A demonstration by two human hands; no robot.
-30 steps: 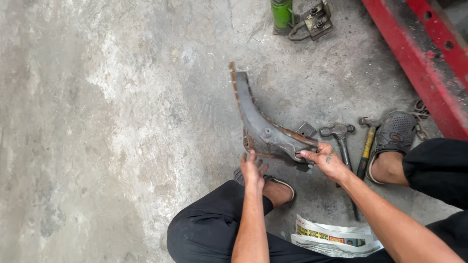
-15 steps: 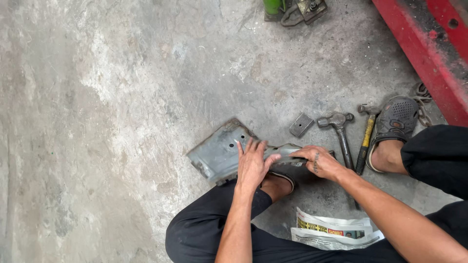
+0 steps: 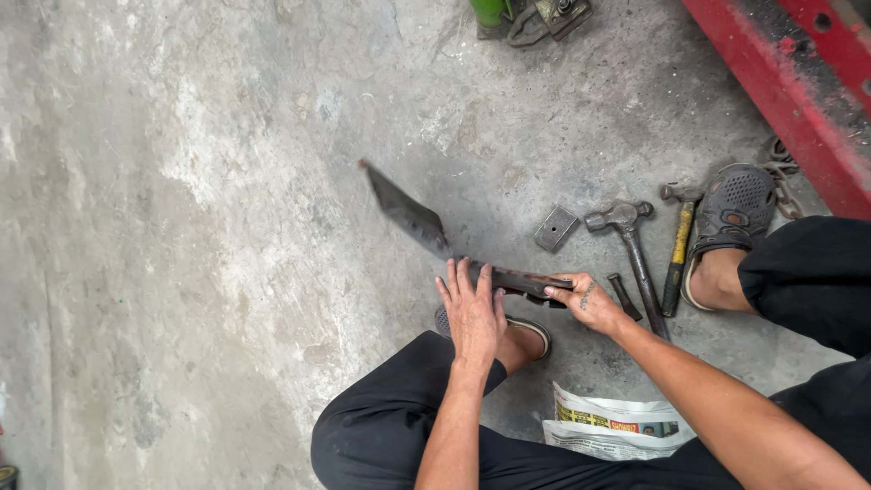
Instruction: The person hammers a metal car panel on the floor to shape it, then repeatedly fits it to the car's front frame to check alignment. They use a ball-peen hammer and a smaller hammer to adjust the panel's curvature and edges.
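Observation:
A bent, dark metal plate (image 3: 413,218) stands on edge on the concrete floor, running from the upper left down to my hands. My left hand (image 3: 472,313) lies flat against its near end with the fingers spread. My right hand (image 3: 590,304) grips the plate's right end. I am sitting on the floor in black trousers, with a sandalled foot just under the plate.
To the right of the plate lie a small square metal piece (image 3: 555,227), a steel hammer (image 3: 628,245), a yellow-handled hammer (image 3: 679,245) and a short chisel (image 3: 624,296). A folded newspaper (image 3: 612,426) rests by my leg. A red steel beam (image 3: 798,82) crosses the upper right. A green object (image 3: 490,11) sits at the top edge.
The plate was upright, then laid flat with its broad face up, and is now turned onto its edge. Both hands stayed on its near end.

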